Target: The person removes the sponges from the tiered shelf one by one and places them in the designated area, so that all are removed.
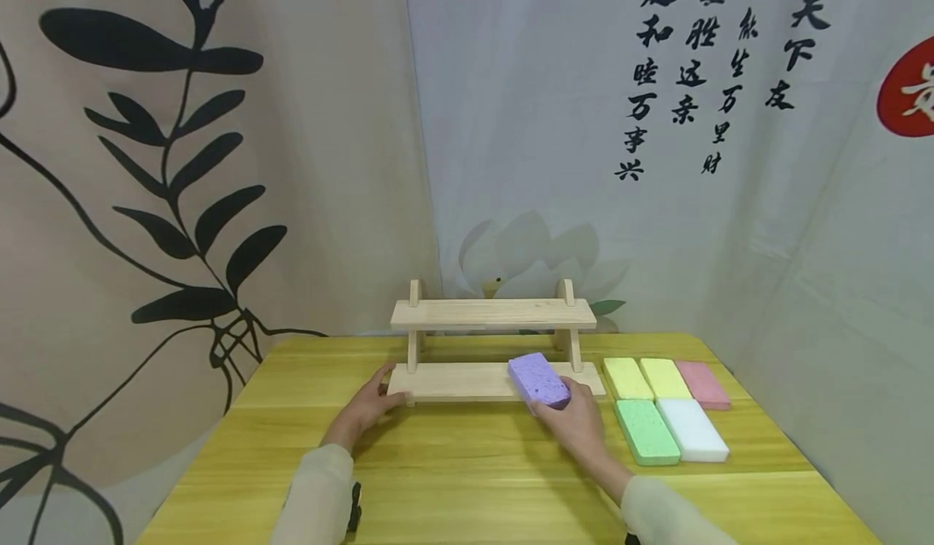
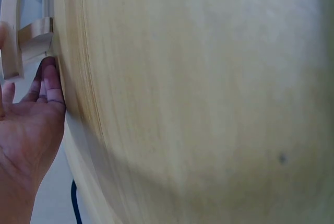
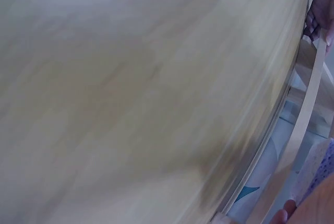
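A two-tier wooden rack (image 1: 452, 381) stands toward the back of the table. My left hand (image 1: 370, 405) holds the left end of its lower board, thumb along the front edge. In the left wrist view, the fingers (image 2: 50, 80) reach below the board's end. Over the right part of the lower board, my right hand (image 1: 576, 422) grips a purple sponge (image 1: 538, 379) by its near right end, thumb on the near side. The sponge is tilted and overlaps the board's front edge. In the right wrist view only a sliver of the sponge (image 3: 318, 169) shows.
Right of the rack lie two yellow sponges (image 1: 626, 379), a pink sponge (image 1: 703, 384), a green sponge (image 1: 647, 431) and a white sponge (image 1: 691, 430), in two rows. The rack's upper board (image 1: 492, 314) stands behind and above the lower one. A printed curtain (image 1: 350, 164) hangs behind the table.
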Motion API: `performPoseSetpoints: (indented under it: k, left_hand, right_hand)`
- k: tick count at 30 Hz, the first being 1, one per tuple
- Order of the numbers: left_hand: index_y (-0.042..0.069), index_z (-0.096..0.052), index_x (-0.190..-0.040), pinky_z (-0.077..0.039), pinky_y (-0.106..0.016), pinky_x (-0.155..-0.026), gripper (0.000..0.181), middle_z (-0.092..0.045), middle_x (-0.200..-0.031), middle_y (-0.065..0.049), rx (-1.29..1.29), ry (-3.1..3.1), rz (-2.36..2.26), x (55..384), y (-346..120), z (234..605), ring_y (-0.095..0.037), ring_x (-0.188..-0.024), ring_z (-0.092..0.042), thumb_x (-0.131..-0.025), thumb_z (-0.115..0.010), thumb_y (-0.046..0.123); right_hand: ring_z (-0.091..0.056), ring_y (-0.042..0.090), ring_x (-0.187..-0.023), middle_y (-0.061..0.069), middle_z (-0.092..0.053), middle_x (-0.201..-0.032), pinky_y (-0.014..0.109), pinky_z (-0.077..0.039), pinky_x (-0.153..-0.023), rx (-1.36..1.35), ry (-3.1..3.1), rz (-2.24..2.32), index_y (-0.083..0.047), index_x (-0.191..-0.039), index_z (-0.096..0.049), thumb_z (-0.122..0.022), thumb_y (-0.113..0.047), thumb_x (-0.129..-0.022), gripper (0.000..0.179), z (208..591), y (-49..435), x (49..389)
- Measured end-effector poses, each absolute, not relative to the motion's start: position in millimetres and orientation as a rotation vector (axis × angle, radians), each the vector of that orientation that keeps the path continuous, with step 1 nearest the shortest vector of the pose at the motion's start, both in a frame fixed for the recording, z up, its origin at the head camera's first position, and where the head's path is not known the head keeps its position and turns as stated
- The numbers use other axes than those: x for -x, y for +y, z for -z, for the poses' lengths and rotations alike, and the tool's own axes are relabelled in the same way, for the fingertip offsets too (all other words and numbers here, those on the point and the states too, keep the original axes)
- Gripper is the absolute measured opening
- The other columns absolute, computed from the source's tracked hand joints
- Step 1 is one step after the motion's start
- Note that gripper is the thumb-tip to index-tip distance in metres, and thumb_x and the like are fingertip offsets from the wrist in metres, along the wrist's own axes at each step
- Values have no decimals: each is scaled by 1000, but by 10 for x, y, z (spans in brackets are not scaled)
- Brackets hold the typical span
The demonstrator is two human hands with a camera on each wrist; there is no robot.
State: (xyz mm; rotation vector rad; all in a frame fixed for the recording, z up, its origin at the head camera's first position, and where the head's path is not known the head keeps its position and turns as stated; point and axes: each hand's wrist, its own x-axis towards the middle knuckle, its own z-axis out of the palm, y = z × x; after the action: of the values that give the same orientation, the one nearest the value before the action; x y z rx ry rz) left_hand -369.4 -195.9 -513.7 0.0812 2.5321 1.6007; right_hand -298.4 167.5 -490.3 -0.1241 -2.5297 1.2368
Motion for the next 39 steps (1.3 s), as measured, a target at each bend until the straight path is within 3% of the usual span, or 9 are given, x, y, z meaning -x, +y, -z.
performPoseSetpoints:
  k: [12, 39]
  left_hand:
    - [13, -20, -158, -42, -55, -98, 86, -54, -129, -24, -78, 2533, -1622, 3716, -1957, 5174, -34, -111, -57, -93, -71, 32]
    - [12, -19, -158, -42, -56, -99, 86, -53, -130, -27, -89, 2532, -1619, 3733, -1949, 5158, -36, -113, -57, -93, -71, 31]
  right_hand:
    - [-53, 36, -117, 23, -57, -126, 53, -41, -100, 84, -2548, -1241, 7, -134, -52, -81, -33, -80, 73, 4858, 1954, 2905]
    - [-46, 47, -125, 32, -44, -137, 58, -39, -102, 190, -2661, -1177, 9, -145, -38, -72, -45, -88, 86, 4810, 2725, 2703]
